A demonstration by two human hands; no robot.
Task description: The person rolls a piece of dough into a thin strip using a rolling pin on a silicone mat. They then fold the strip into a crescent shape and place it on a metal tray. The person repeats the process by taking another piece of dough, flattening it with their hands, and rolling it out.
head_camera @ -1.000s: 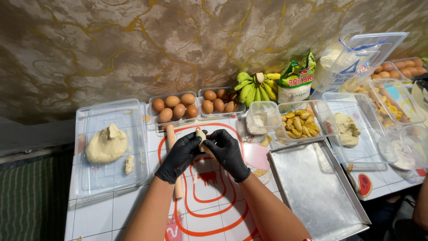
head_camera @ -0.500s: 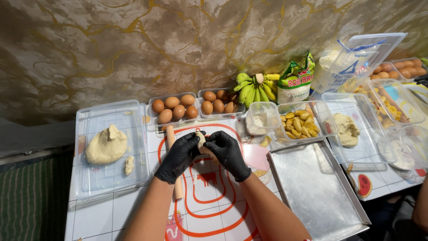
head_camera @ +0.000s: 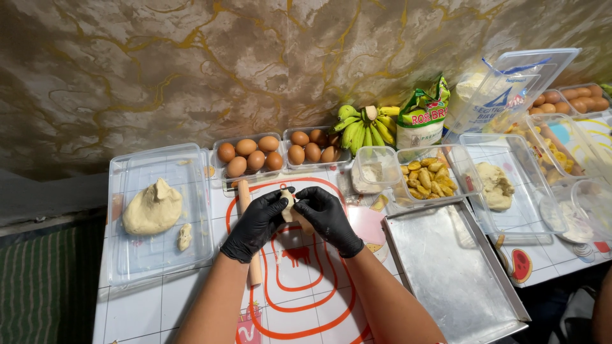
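Observation:
Both my hands wear black gloves and meet over a white mat with red rings. My left hand and my right hand pinch a small pale piece of dough between their fingertips. A wooden rolling pin lies under my left hand, partly hidden. To the left, a clear plastic tray holds a big lump of dough and a small scrap.
Two clear boxes of brown eggs and a bunch of green bananas stand by the wall. A tub of yellow banana pieces, a small tub of flour and a metal baking tray lie to the right.
The hands have stayed in place over the mat; the fingers have worked the small dough piece slightly. Nothing else has moved.

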